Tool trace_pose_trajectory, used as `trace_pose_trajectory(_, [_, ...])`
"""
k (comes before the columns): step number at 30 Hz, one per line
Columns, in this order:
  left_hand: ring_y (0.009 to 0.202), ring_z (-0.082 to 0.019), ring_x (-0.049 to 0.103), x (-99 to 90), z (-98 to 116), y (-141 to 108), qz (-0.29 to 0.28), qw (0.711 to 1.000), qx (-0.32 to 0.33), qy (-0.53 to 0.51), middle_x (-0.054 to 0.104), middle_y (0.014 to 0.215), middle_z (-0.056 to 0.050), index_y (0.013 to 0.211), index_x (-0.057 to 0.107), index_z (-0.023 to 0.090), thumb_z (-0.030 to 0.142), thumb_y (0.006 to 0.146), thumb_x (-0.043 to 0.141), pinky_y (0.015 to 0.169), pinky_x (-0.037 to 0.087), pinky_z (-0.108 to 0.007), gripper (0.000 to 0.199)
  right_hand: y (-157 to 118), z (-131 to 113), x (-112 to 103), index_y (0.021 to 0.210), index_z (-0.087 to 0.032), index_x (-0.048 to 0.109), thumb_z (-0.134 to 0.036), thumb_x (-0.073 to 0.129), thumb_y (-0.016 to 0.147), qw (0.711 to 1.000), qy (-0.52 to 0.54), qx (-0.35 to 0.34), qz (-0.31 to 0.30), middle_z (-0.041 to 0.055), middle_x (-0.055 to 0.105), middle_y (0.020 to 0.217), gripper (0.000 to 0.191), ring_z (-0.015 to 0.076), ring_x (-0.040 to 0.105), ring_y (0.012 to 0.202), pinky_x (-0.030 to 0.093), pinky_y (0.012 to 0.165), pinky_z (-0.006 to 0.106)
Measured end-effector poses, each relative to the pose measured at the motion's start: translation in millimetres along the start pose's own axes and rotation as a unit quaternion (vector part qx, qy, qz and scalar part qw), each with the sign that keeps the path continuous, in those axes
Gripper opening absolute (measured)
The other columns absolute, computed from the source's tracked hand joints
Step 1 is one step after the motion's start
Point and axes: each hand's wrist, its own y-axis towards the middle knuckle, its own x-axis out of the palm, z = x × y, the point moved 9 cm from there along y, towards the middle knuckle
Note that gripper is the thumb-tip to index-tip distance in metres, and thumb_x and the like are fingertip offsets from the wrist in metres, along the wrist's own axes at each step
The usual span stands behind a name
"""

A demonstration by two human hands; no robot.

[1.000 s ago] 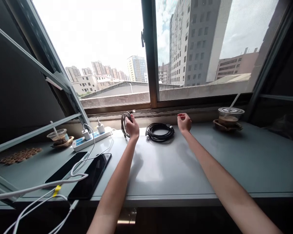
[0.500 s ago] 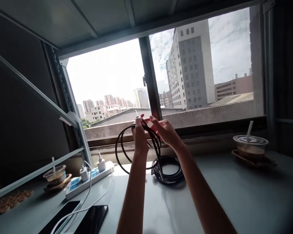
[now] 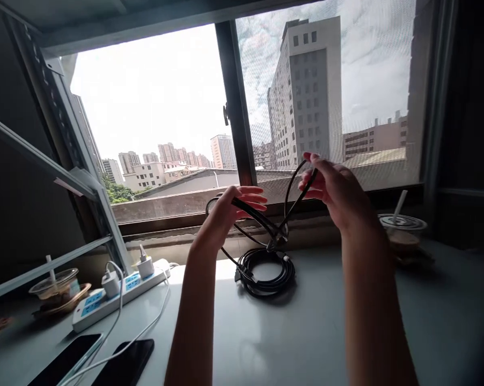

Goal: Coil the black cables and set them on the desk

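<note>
A black cable hangs in loops between my two hands, above the table. My left hand holds several strands at the thumb, its other fingers stretched out to the right. Higher up and to the right, my right hand pinches part of the same cable between thumb and fingertips. Where the strands meet, between the hands, they cross near a small shiny part too small to make out. Just below lies a coiled black cable on the grey table.
On the left are a white power strip with plugs and white cords, two dark phones and a cup. Another lidded cup stands behind my right forearm. A window and metal frame lie beyond.
My hands have moved apart, the right one up and to the right, drawing the cable out between them. The view has shifted, so the table's things sit further left.
</note>
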Motion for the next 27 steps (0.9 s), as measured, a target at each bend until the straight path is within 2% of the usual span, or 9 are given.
trace_pose_trajectory(3, [0.065, -0.016, 0.061, -20.0, 2.3, 1.0, 0.028, 0.993, -0.008, -0.116, 0.064, 0.071, -0.008, 0.090, 0.063, 0.009, 0.018, 0.077, 0.033, 0.063, 0.049, -0.029, 0.034, -7.3, -15.4, -35.9, 0.103, -0.013, 0.058, -0.020, 0.039, 0.094, 0.992, 0.093, -0.003, 0.086, -0.0051, 0.042, 0.058, 0.022, 0.0027, 0.050, 0.049, 0.040, 0.046, 0.011])
trace_pose_trajectory(6, [0.048, -0.010, 0.049, -42.2, 1.4, 0.6, 0.093, 0.974, -0.001, -0.208, 0.052, 0.055, -0.003, 0.082, 0.061, 0.011, 0.013, 0.072, 0.034, 0.045, 0.040, -0.020, 0.029, -15.0, -34.6, -47.9, 0.093, -0.012, 0.061, -0.015, 0.038, 0.095, 0.982, 0.161, -0.046, 0.088, -0.0060, 0.034, 0.053, 0.023, 0.0004, 0.039, 0.042, 0.038, 0.044, 0.010])
trace_pose_trajectory(10, [0.031, -0.004, 0.016, -53.8, -1.5, -5.4, 0.097, 0.981, -0.021, -0.168, 0.032, 0.042, 0.006, 0.081, 0.062, 0.013, 0.015, 0.074, 0.038, 0.030, 0.015, -0.019, 0.025, -23.8, -46.2, -44.0, 0.088, -0.013, 0.062, -0.023, 0.033, 0.097, 0.982, 0.169, -0.033, 0.075, -0.0076, 0.017, 0.047, 0.032, 0.0010, 0.019, 0.036, 0.023, 0.034, 0.009])
trace_pose_trajectory(12, [0.031, -0.003, 0.008, -60.1, -1.0, -8.7, 0.103, 0.987, -0.017, -0.123, 0.027, 0.039, 0.008, 0.082, 0.063, 0.014, 0.018, 0.075, 0.044, 0.030, 0.011, -0.019, 0.021, -25.3, -43.8, -38.1, 0.091, -0.014, 0.063, -0.025, 0.027, 0.098, 0.986, 0.159, 0.002, 0.047, -0.0080, 0.010, 0.045, 0.038, 0.0032, 0.011, 0.034, 0.014, 0.030, 0.013])
trace_pose_trajectory(14, [0.032, -0.003, 0.009, -70.3, -2.1, -10.3, 0.134, 0.987, -0.008, -0.091, 0.025, 0.038, 0.009, 0.083, 0.064, 0.014, 0.019, 0.075, 0.048, 0.031, 0.012, -0.018, 0.018, -25.1, -42.1, -36.0, 0.096, -0.016, 0.064, -0.027, 0.028, 0.097, 0.991, 0.130, 0.006, 0.012, -0.0080, 0.010, 0.043, 0.038, 0.0043, 0.009, 0.033, 0.013, 0.030, 0.015])
trace_pose_trajectory(16, [0.032, -0.003, 0.013, -86.0, -3.6, -11.1, 0.198, 0.978, 0.014, -0.056, 0.026, 0.038, 0.010, 0.084, 0.064, 0.013, 0.021, 0.077, 0.050, 0.032, 0.012, -0.018, 0.018, -24.2, -42.4, -39.9, 0.102, -0.019, 0.064, -0.033, 0.035, 0.095, 0.996, 0.080, -0.025, -0.007, -0.0073, 0.020, 0.043, 0.033, 0.0041, 0.015, 0.034, 0.018, 0.031, 0.016])
trace_pose_trajectory(19, [0.032, -0.004, 0.022, -115.2, -4.7, -17.5, 0.333, 0.941, 0.058, 0.010, 0.029, 0.040, 0.009, 0.081, 0.063, 0.012, 0.025, 0.079, 0.051, 0.033, 0.016, -0.018, 0.018, -25.2, -45.5, -50.1, 0.107, -0.022, 0.062, -0.044, 0.045, 0.091, 0.996, 0.023, -0.089, -0.002, -0.0048, 0.038, 0.051, 0.032, 0.0036, 0.027, 0.037, 0.027, 0.034, 0.016])
trace_pose_trajectory(21, [0.033, -0.005, 0.026, -129.8, -6.1, -23.9, 0.398, 0.914, 0.068, 0.047, 0.031, 0.040, 0.009, 0.074, 0.062, 0.013, 0.031, 0.080, 0.053, 0.035, 0.020, -0.019, 0.022, -27.2, -46.2, -52.4, 0.107, -0.023, 0.062, -0.047, 0.048, 0.089, 0.995, 0.015, -0.100, 0.003, -0.0040, 0.041, 0.054, 0.033, 0.0036, 0.028, 0.038, 0.028, 0.034, 0.016])
trace_pose_trajectory(27, [0.028, -0.005, 0.025, -138.9, 14.9, -41.5, 0.439, 0.883, 0.098, 0.131, 0.027, 0.031, 0.006, 0.046, 0.051, 0.017, 0.047, 0.087, 0.042, 0.035, 0.023, -0.021, 0.052, -33.3, -45.9, -36.3, 0.105, -0.022, 0.063, -0.034, 0.054, 0.087, 0.998, 0.053, -0.015, -0.009, -0.0072, 0.025, 0.049, 0.023, 0.0023, 0.018, 0.033, 0.016, 0.027, 0.015])
